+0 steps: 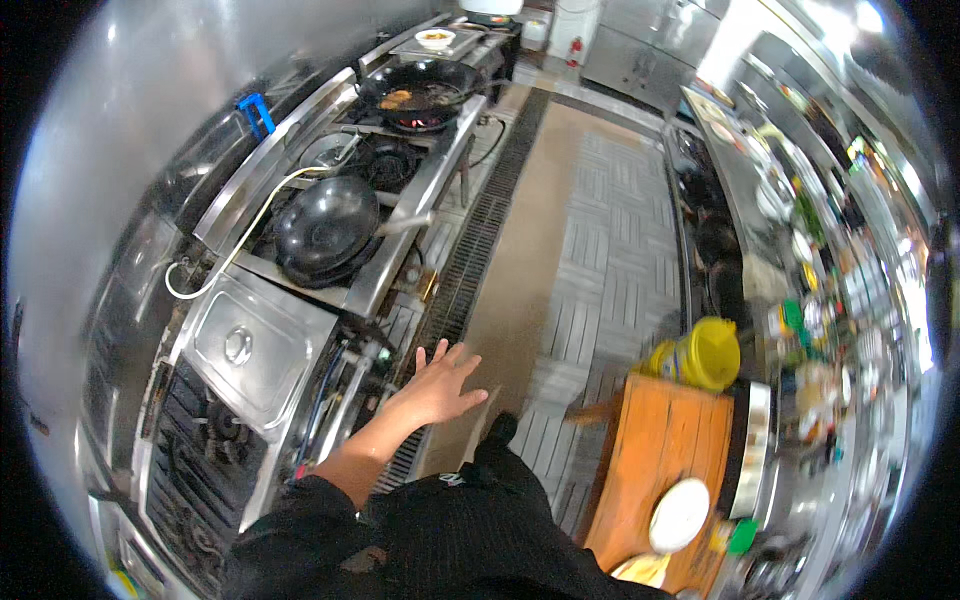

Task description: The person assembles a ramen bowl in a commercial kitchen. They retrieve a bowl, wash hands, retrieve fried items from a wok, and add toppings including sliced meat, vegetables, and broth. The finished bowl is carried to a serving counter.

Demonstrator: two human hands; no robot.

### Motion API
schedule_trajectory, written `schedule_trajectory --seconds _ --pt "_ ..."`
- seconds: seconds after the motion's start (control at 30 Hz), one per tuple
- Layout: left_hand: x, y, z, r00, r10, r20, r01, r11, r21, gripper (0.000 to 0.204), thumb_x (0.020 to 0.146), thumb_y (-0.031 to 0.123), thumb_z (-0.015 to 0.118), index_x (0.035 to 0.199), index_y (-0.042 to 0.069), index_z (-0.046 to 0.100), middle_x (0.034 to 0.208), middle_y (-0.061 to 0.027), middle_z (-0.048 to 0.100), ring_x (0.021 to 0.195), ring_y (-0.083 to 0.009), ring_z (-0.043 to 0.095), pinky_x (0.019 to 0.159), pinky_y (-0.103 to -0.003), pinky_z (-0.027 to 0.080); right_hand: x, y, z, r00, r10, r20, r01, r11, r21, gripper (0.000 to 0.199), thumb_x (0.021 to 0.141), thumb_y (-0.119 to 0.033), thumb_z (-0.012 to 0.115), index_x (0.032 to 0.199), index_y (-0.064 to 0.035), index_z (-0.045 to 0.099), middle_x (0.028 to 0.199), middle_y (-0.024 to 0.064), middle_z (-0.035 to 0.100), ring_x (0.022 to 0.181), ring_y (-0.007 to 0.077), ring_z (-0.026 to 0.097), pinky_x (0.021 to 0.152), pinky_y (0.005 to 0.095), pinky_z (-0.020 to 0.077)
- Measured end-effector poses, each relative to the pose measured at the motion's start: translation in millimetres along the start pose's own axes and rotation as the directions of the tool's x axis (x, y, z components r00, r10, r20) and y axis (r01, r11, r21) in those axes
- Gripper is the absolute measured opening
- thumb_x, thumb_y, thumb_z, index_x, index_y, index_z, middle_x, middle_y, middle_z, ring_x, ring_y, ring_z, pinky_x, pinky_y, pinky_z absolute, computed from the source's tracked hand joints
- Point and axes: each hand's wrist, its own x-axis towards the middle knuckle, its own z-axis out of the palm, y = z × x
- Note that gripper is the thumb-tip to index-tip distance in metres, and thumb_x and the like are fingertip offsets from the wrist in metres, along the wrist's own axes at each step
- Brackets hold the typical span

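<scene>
Head view: left hand splayed, empty, beside the stove; right hand out of sight. Black wok lies at the left's eleven o'clock, steel lid past nine. Likely between grasps; reaching either calls for leftward travel.

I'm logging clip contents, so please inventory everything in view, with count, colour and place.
Long steel stove: one, silver, left
Round metal wok with food: one, black, stove's far end
Bare metal wok: at least one, black, nearer on stove
Rectangular steel lid with knob: one, silver, left
Flexible hose: one, white, over stove
Plastic clip-like object: one, blue, back ledge
Round bowl: one, white, beyond woks
Plastic bucket: at least one, yellow, right
Wooden table: one, orange-brown, lower right
Round plate: one, white, on table
Floor runner: one, brown, centre
Counter clutter: too blurred to count, mixed colours, right
Open left hand: one, black sleeve, centre; right hand out of view
</scene>
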Motion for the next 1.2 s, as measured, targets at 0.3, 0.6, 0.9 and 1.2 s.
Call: schedule_trajectory --seconds 0.3,0.6,0.9,1.2 --pt "201.5 5.8 -107.4 0.986 -0.133 -0.099 0.102 0.957 -0.271 0.072 0.098 0.051 0.064 0.151 0.005 0.048 0.161 -0.0243 0.037 0.155 -0.044 0.022 0.124 -0.064 0.014 259.6 -364.4 -480.7 0.654 -0.731 -0.196 0.528 0.626 -0.575 0.041 0.1 -0.038 0.053 0.104 -0.0012 0.071 0.099 0.0265 0.072 0.099 0.0459 0.069 0.083 0.0547 0.0531" --pt "523.2 -153.9 -107.6 0.943 -0.333 0.003 0.303 0.856 -0.418 0.063 0.096 0.047 0.066 0.137 0.0 0.059 0.133 -0.0244 0.065 0.125 -0.0421 0.061 0.106 -0.047 0.049 316.1 -932.3 -720.5 0.583 -0.78 -0.226 0.799 0.5 0.334 0.049 0.103 -0.04 0.061 0.135 -0.0029 0.059 0.117 0.0088 0.07 0.098 0.0184 0.067 0.079 0.035 0.0548" --pt "606.6 -161.3 -92.9 0.67 -0.726 -0.154 0.17 0.352 -0.92 0.044 0.099 0.038 0.064 0.128 0.004 0.066 0.122 -0.0161 0.073 0.112 -0.0293 0.071 0.096 -0.038 0.054 449.4 -1174.9 -768.6 0.593 -0.468 0.655 0.317 0.884 0.344 0.058 0.098 -0.039 0.069 0.133 0.0038 0.05 0.122 0.0292 0.065 0.102 0.0369 0.072 0.088 0.0543 0.061" --pt "574.2 50.1 129.3 -0.138 -0.854 0.502 -0.459 -0.394 -0.796 0.023 0.099 0.025 0.059 0.084 0.008 0.061 0.067 -0.0046 0.059 0.059 -0.0152 0.058 0.046 -0.029 0.041 461.8 -1217.9 -676.6 0.37 -0.259 0.892 0.04 0.964 0.263 0.012 0.104 -0.016 0.056 0.109 -0.0054 0.06 0.071 -0.0036 0.049 0.05 0.0068 0.039 0.044 0.0233 0.0292"
